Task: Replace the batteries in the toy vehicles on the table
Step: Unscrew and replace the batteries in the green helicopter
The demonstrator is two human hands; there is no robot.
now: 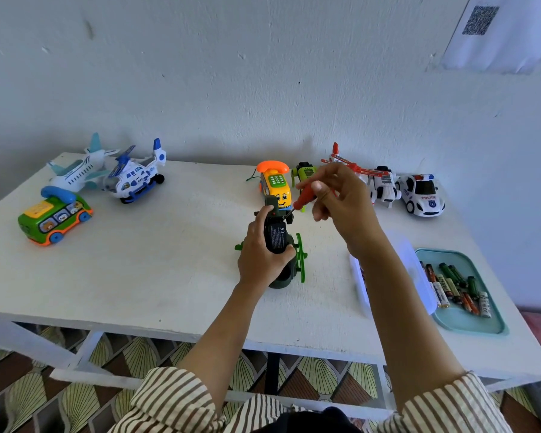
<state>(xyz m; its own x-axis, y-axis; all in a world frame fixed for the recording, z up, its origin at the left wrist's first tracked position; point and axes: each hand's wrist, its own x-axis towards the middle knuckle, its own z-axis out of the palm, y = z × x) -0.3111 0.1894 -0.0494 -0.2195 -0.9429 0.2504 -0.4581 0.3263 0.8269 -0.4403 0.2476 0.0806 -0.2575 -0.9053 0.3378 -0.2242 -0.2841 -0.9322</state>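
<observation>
Found a bus (55, 218) with a blue handset on its roof at the far left of the counter (169, 260). Saw a plane (78, 170) and a blue helicopter (135, 176) just behind it, side by side near the wall.

Gripped the green helicopter (286, 267) mid-counter in the left hand (263, 254), fingers and thumb curled round the body, belly and black label panel turned up, rotor sticking out to the right. Could not tell whether the toy rested on the counter or hung just above it.

Noted a yellow phone car (275, 185) with an orange handset right behind that toy, and a lime robot (305, 173) beside it.

Pinched the red screwdriver (305, 196) in the right hand (341, 198), raised above and right of the left one. Kept the other fingers loosely spread and the tip slanted down-left onto the green helicopter's far end, close to the left fingertips. Kept the two hands apart, joined only through tool and toy.

Spotted a red helicopter (353, 167), a white robot (383, 185) and a police car (422, 195) in a row along the back right.

Made out a white box (416, 270) partly under the right forearm, touching a teal tray (469, 323) at the counter's right edge. Saw loose batteries (456, 285) piled in the tray.
</observation>
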